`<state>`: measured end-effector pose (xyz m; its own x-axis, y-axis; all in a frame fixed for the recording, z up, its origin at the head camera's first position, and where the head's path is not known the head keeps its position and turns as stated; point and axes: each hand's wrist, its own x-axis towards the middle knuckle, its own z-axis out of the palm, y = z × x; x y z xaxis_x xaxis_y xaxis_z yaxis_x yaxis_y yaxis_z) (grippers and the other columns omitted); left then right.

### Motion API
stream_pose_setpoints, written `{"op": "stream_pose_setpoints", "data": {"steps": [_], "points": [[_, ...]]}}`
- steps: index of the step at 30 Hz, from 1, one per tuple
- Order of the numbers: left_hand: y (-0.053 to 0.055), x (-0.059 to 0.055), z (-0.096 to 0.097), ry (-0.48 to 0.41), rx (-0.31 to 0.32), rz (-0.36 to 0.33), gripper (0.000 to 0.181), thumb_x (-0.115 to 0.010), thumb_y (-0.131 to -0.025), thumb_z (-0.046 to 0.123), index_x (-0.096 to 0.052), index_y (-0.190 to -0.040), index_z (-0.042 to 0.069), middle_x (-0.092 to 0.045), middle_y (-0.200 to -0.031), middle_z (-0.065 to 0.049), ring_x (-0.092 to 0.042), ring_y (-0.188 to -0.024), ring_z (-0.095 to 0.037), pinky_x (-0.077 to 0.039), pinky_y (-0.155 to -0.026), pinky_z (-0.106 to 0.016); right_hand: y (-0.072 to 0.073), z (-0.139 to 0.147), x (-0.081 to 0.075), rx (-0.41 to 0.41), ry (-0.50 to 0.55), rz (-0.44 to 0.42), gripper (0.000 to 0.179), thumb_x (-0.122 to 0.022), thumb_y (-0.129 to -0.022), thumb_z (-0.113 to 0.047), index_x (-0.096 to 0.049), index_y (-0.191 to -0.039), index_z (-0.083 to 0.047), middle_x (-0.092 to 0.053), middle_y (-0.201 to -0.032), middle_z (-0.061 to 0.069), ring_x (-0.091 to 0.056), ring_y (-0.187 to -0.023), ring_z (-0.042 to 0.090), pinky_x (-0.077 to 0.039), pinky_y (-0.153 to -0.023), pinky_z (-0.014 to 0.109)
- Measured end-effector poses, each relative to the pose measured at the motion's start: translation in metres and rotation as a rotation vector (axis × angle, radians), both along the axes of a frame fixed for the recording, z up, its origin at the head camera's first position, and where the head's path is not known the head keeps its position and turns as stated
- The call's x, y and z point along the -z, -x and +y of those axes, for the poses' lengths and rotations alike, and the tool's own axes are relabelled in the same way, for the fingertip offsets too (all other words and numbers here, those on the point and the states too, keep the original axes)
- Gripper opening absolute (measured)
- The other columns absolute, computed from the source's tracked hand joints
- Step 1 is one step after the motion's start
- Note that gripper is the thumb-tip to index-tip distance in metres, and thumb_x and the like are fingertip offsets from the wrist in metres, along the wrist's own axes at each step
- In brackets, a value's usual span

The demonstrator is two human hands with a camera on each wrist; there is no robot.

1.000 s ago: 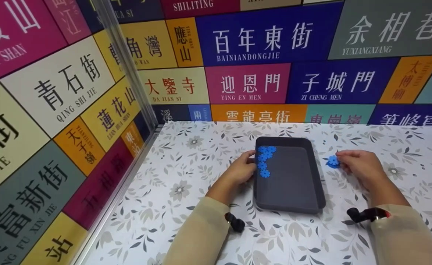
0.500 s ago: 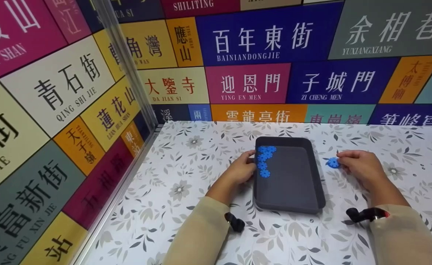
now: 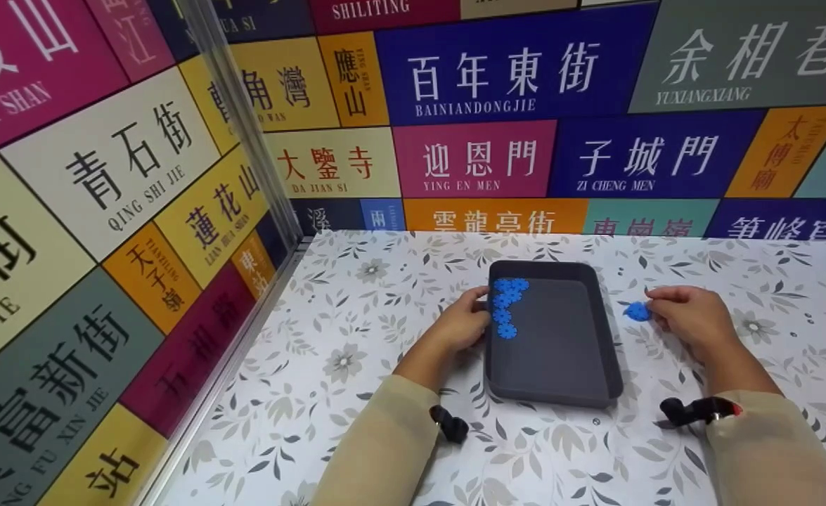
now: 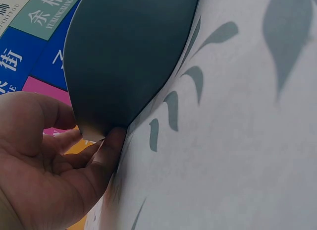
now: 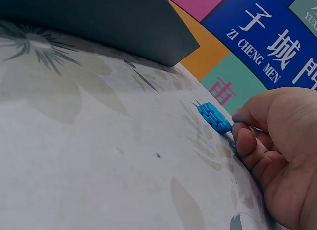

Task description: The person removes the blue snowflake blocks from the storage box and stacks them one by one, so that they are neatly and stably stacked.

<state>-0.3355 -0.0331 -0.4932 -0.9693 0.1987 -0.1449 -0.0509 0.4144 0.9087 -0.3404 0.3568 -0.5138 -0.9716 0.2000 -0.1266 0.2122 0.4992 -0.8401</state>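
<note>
A dark grey rectangular tray (image 3: 560, 351) lies on the table, several flat blue notched discs (image 3: 506, 329) clustered along its far left inside. My left hand (image 3: 465, 323) holds the tray's left wall; the left wrist view has its fingers around the tray's corner (image 4: 133, 56). To the right of the tray, my right hand (image 3: 690, 316) pinches a small blue stack of notched discs (image 5: 214, 117) by one edge, between thumb and fingertips. In the right wrist view the stack shows layered, toothed edges, low over the tablecloth. The fingertips hide its near end.
A white tablecloth (image 3: 356, 436) with grey leaves and flowers covers the table. Behind it stands a wall of coloured street-name panels (image 3: 476, 158); another panelled wall (image 3: 138, 197) with a metal corner strip runs along the left.
The blue stack has turned in my right fingers: its face showed toward the head camera half a second ago, and now it is tilted. My left hand and the tray have stayed in place.
</note>
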Motion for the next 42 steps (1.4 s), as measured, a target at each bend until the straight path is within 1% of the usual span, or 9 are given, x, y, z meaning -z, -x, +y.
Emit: {"op": "stream_pose_setpoints", "data": {"steps": [5, 9, 12, 15, 20, 22, 29, 35, 42], "points": [[0.0, 0.0, 0.0, -0.015, 0.001, 0.0, 0.062, -0.056, -0.099, 0.013, -0.049, -0.161, 0.018, -0.063, -0.152, -0.013, -0.063, -0.127, -0.023, -0.056, -0.097, -0.034, 0.0, -0.003, -0.004, 0.044, 0.054, 0.006, 0.047, -0.067, -0.104, -0.038, -0.067, -0.139, -0.007, -0.068, -0.088, -0.023, -0.063, -0.081, 0.004, -0.058, -0.072, 0.021], [0.0, 0.0, 0.0, -0.009, -0.001, -0.001, 0.062, -0.056, -0.099, 0.014, -0.049, -0.161, 0.018, -0.064, -0.152, -0.013, -0.063, -0.129, -0.024, -0.056, -0.1, -0.035, -0.001, -0.011, -0.011, 0.076, 0.154, 0.027, 0.042, -0.069, -0.103, -0.039, -0.07, -0.134, -0.011, -0.07, -0.089, -0.021, -0.064, -0.083, 0.004, -0.058, -0.072, 0.02], [0.0, 0.0, 0.0, 0.004, -0.001, 0.0, 0.061, -0.056, -0.1, 0.014, -0.049, -0.161, 0.019, -0.064, -0.152, -0.012, -0.063, -0.13, -0.025, -0.056, -0.102, -0.037, -0.003, -0.02, -0.019, 0.055, 0.228, 0.092, 0.029, -0.072, -0.102, -0.032, -0.075, -0.125, -0.014, -0.072, -0.088, -0.021, -0.065, -0.08, 0.003, -0.058, -0.07, 0.019], [0.0, 0.0, 0.0, 0.015, 0.001, 0.003, 0.06, -0.056, -0.101, 0.014, -0.049, -0.16, 0.019, -0.064, -0.153, -0.012, -0.062, -0.132, -0.025, -0.056, -0.103, -0.038, -0.004, -0.031, -0.025, 0.013, 0.262, 0.15, 0.013, -0.073, -0.102, -0.027, -0.078, -0.112, -0.02, -0.072, -0.086, -0.02, -0.066, -0.077, 0.004, -0.058, -0.068, 0.019], [0.0, 0.001, 0.0, 0.016, 0.005, 0.005, 0.061, -0.056, -0.1, 0.014, -0.049, -0.161, 0.018, -0.064, -0.153, -0.013, -0.062, -0.134, -0.026, -0.054, -0.108, -0.039, -0.005, -0.05, -0.031, -0.035, 0.27, 0.155, 0.006, -0.073, -0.101, -0.027, -0.079, -0.102, -0.029, -0.071, -0.082, -0.02, -0.066, -0.076, 0.005, -0.059, -0.069, 0.021], [0.0, 0.0, 0.0, 0.02, 0.006, 0.007, 0.061, -0.056, -0.1, 0.014, -0.049, -0.161, 0.018, -0.064, -0.152, -0.013, -0.062, -0.133, -0.026, -0.054, -0.107, -0.039, -0.006, -0.057, -0.033, -0.052, 0.272, 0.159, 0.006, -0.074, -0.101, -0.026, -0.079, -0.104, -0.028, -0.071, -0.081, -0.02, -0.065, -0.074, 0.005, -0.058, -0.068, 0.021], [-0.001, 0.0, 0.0, -0.02, 0.011, -0.004, 0.062, -0.055, -0.1, 0.013, -0.047, -0.162, 0.016, -0.063, -0.153, -0.014, -0.064, -0.127, -0.026, -0.056, -0.094, -0.035, -0.013, -0.086, -0.041, -0.125, 0.267, 0.244, 0.017, -0.074, -0.1, -0.02, -0.078, -0.112, -0.009, -0.072, -0.082, -0.019, -0.063, -0.069, 0.005, -0.057, -0.065, 0.022], [-0.001, 0.0, -0.001, -0.017, 0.011, -0.005, 0.062, -0.055, -0.1, 0.013, -0.047, -0.162, 0.017, -0.063, -0.153, -0.014, -0.064, -0.127, -0.026, -0.057, -0.095, -0.034, -0.021, -0.107, -0.047, -0.191, 0.273, 0.252, 0.013, -0.075, -0.1, -0.019, -0.078, -0.108, -0.009, -0.071, -0.082, -0.013, -0.061, -0.067, 0.008, -0.056, -0.063, 0.025], [0.0, 0.0, 0.0, -0.013, 0.007, -0.012, 0.062, -0.056, -0.1, 0.014, -0.049, -0.161, 0.019, -0.063, -0.154, -0.013, -0.064, -0.127, -0.024, -0.058, -0.094, -0.034, -0.023, -0.115, -0.05, -0.194, 0.249, 0.204, 0.018, -0.074, -0.101, -0.023, -0.076, -0.112, -0.009, -0.068, -0.082, -0.012, -0.06, -0.069, 0.011, -0.058, -0.066, 0.027]]}}
